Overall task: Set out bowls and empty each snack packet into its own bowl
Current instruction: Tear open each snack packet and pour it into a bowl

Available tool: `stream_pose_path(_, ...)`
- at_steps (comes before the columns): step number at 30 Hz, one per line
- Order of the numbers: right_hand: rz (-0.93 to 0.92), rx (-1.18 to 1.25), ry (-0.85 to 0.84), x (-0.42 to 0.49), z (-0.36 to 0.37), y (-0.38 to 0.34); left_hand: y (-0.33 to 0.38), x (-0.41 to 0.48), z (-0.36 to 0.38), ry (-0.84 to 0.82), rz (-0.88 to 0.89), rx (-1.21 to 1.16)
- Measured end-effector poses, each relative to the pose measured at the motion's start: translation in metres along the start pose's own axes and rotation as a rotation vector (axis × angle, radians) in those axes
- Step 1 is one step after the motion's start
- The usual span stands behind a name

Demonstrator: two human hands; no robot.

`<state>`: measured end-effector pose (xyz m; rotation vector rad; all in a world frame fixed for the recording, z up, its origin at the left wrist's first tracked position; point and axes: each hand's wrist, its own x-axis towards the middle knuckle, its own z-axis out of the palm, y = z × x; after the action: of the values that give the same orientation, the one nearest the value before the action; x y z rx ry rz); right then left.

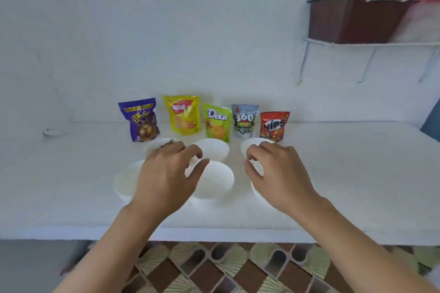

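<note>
Five colourful snack packets (216,123) stand far on white desk (333,173); white round bowls (214,181) crowded near. Left hand (164,173) fingers apart, empty; right hand (276,173) grip unclear. Risk: reaching over may knock bowls.

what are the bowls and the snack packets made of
Bowls: probably plastic or melamine, plain matte white with thin rims; ceramic can't be ruled out. Snack packets: glossy printed plastic film, judging by the shine and crinkled, sealed edges.
</note>
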<state>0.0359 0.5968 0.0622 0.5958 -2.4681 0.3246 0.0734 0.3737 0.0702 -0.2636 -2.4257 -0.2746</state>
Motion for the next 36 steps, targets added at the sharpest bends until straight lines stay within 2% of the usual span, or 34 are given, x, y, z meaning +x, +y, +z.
stream_pose_path(5, -0.068, 0.063, -0.008, 0.075, 0.065, -0.06, -0.104, 0.012, -0.008, 0.007, -0.074, 0.08)
stream_pose_path(15, -0.073, 0.072, -0.032, 0.203, 0.16, -0.149, -0.282, 0.069, 0.0, -0.08, -0.116, 0.146)
stream_pose_path(24, -0.103, 0.093, -0.166, 0.287, 0.248, -0.174, -0.371, 0.116, 0.069, -0.256, -0.214, 0.165)
stream_pose_path(30, -0.109, 0.088, -0.214, 0.36, 0.309, -0.168, -0.419, 0.171, 0.117, -0.222, -0.243, 0.136)
stream_pose_path(36, -0.123, 0.06, -0.19, 0.427, 0.345, -0.169, -0.45, 0.226, 0.153, -0.142, -0.288, 0.132)
